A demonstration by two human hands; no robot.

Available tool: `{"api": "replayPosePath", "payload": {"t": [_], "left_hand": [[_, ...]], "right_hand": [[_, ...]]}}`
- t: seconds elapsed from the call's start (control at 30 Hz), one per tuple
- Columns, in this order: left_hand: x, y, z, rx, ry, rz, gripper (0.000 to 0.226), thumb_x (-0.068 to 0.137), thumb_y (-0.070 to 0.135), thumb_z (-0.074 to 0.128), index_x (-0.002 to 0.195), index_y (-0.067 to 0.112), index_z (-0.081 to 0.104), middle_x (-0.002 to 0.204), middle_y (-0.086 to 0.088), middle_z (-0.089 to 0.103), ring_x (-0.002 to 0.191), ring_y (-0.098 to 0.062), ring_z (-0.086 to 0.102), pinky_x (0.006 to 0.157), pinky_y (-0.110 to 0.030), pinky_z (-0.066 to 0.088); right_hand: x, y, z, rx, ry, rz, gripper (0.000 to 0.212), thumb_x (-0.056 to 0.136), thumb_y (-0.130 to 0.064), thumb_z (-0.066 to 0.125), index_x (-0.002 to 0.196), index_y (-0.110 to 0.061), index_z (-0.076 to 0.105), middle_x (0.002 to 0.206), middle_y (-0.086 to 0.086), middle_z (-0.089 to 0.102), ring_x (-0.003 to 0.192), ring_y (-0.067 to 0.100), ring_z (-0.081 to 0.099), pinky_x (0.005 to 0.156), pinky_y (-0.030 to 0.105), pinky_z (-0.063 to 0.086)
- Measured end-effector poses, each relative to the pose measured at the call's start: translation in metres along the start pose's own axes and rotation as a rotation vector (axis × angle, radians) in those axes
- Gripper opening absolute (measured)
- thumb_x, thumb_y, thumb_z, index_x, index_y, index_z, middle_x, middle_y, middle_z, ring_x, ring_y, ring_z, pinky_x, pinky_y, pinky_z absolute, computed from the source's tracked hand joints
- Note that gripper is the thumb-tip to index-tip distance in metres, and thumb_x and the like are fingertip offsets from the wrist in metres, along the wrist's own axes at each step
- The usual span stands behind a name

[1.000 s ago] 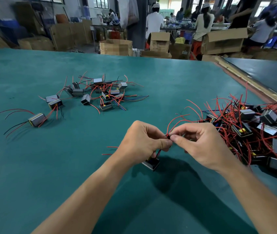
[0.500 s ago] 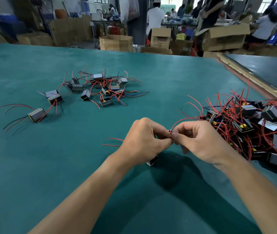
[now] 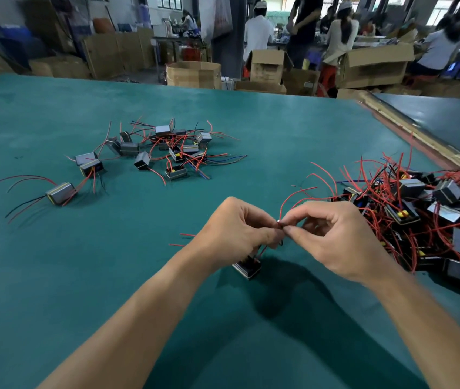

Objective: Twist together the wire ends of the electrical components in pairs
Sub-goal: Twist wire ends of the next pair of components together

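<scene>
A small grey electrical component (image 3: 247,268) hangs just over the green table (image 3: 54,276), below my hands, by its red wires. My left hand (image 3: 235,228) pinches those red wires near their ends. My right hand (image 3: 335,234) pinches the bare wire ends (image 3: 280,223) between thumb and forefinger, fingertip to fingertip with the left. One long red wire (image 3: 293,195) loops up and away from the pinch. Two more red wire ends (image 3: 183,240) stick out to the left of my left hand.
A scattered group of components with red and black wires (image 3: 167,150) lies at the far left-centre. A dense heap of components (image 3: 425,214) lies at the right. Cardboard boxes (image 3: 193,74) and several people stand beyond the table's far edge.
My hands stay together at the same spot on the wires; the right fingers have shifted on the wire ends. The component still hangs below them.
</scene>
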State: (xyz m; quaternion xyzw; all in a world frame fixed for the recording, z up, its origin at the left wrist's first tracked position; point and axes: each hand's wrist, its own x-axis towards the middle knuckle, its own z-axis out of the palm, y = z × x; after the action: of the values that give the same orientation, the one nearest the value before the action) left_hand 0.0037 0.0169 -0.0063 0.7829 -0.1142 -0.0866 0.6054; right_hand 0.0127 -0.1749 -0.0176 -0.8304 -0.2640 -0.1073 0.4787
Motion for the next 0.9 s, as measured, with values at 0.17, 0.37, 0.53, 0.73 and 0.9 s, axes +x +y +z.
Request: {"api": "replayPosePath", "payload": {"t": [0.17,0.37,0.53,0.73,0.9], "left_hand": [[0.0003,-0.0010,-0.0013,-0.014,-0.016,-0.003,0.006,0.083,0.011,0.077,0.078,0.013,0.078,0.065,0.000,0.072,0.055,-0.013,0.048,0.048,-0.019,0.037],[0.0011,-0.0021,0.0008,-0.049,-0.004,-0.029,0.005,0.080,0.003,0.077,0.079,0.008,0.077,0.059,0.002,0.069,0.046,0.000,0.052,0.047,-0.010,0.038],[0.0029,-0.0040,0.0012,-0.008,0.012,-0.024,0.001,0.079,0.006,0.078,0.079,0.007,0.078,0.062,0.001,0.070,0.048,-0.001,0.052,0.047,-0.010,0.037],[0.0022,-0.0029,0.0016,-0.023,0.030,-0.010,0.005,0.081,0.006,0.077,0.076,0.007,0.076,0.067,-0.005,0.073,0.048,-0.003,0.055,0.046,-0.012,0.039],[0.0040,-0.0034,0.0018,-0.025,0.110,-0.030,0.007,0.082,0.008,0.077,0.076,0.010,0.075,0.055,0.004,0.066,0.041,-0.008,0.050,0.048,-0.020,0.046]], "right_hand": [[-0.0002,-0.0008,-0.0013,0.009,-0.003,-0.026,0.013,0.080,-0.019,0.071,0.084,-0.030,0.076,0.073,0.004,0.072,0.059,0.035,0.060,0.053,0.048,0.049],[-0.0016,0.0004,-0.0007,-0.063,-0.007,0.001,0.008,0.077,-0.022,0.070,0.077,-0.028,0.075,0.067,0.006,0.069,0.054,0.031,0.057,0.050,0.047,0.047],[-0.0012,0.0031,-0.0007,-0.083,-0.029,0.052,0.007,0.076,-0.026,0.069,0.082,-0.030,0.072,0.058,0.008,0.064,0.046,0.021,0.048,0.046,0.041,0.042],[-0.0037,0.0003,-0.0005,-0.045,-0.115,0.117,0.005,0.079,-0.024,0.072,0.082,-0.027,0.070,0.063,-0.006,0.068,0.049,0.006,0.052,0.046,0.028,0.042],[-0.0025,-0.0013,-0.0006,-0.175,-0.156,0.130,0.031,0.071,-0.058,0.060,0.083,-0.032,0.072,0.060,0.003,0.064,0.051,0.028,0.051,0.049,0.041,0.044]]}}
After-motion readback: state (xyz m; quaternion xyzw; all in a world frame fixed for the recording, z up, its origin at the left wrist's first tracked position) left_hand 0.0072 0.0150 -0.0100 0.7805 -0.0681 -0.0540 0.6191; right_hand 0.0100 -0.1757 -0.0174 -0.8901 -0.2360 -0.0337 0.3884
